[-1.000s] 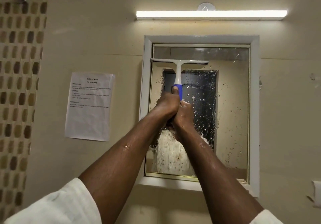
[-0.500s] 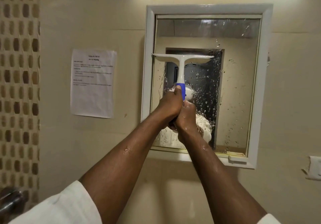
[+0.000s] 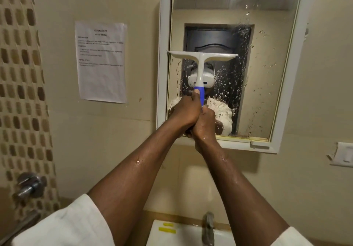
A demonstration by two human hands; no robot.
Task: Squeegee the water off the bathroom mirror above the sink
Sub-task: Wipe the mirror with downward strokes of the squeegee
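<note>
Both hands are wrapped together around the blue grip of the squeegee (image 3: pixel 202 62) in the middle of the frame, the left hand (image 3: pixel 184 112) higher with its thumb lying up the handle, the right hand (image 3: pixel 204 125) clasped just below and against it. The white blade sits level across the left half of the mirror (image 3: pixel 267 58), pressed to the glass about halfway up. Above the blade on that side the glass looks mostly clear; below it and across the right half, droplets and streaks cover the surface. The mirror's white frame (image 3: pixel 162 54) fills the upper centre and right of the frame. A printed sheet (image 3: pixel 101 62) is stuck to the wall at left. At the bottom edge a tap (image 3: pixel 208 228) stands over the white sink (image 3: pixel 172 234). Both forearms are wet, with white sleeves at the lower corners.
</note>
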